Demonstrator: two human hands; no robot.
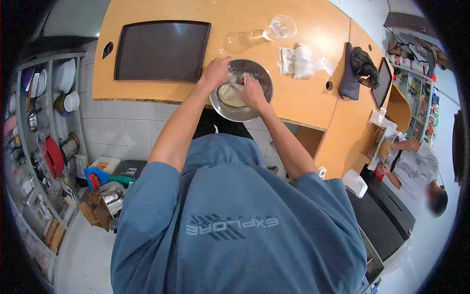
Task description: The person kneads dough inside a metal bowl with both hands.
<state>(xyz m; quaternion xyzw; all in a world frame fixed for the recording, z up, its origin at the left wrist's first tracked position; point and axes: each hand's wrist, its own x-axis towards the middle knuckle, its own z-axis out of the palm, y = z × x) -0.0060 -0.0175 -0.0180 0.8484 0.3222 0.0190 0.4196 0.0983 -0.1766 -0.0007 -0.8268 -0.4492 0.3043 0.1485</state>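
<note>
A metal mixing bowl (267, 81) sits at the front edge of the wooden table, with a pale lump of dough (230, 96) inside. White flour-like residue clings to the bowl's inner wall. At the bowl's left rim, my left hand (218, 72) is closed round the edge. My right hand (252, 92) reaches into the bowl, its fingers curled against the dough's right side. The fingertips of that hand are partly hidden.
A dark baking tray (162, 51) lies left of the bowl. Behind the bowl are a clear bottle (245, 40), a plastic cup (284, 27) and white plastic bags (306, 61). Shelves (51, 112) stand at left. Another person (416, 166) works at far right.
</note>
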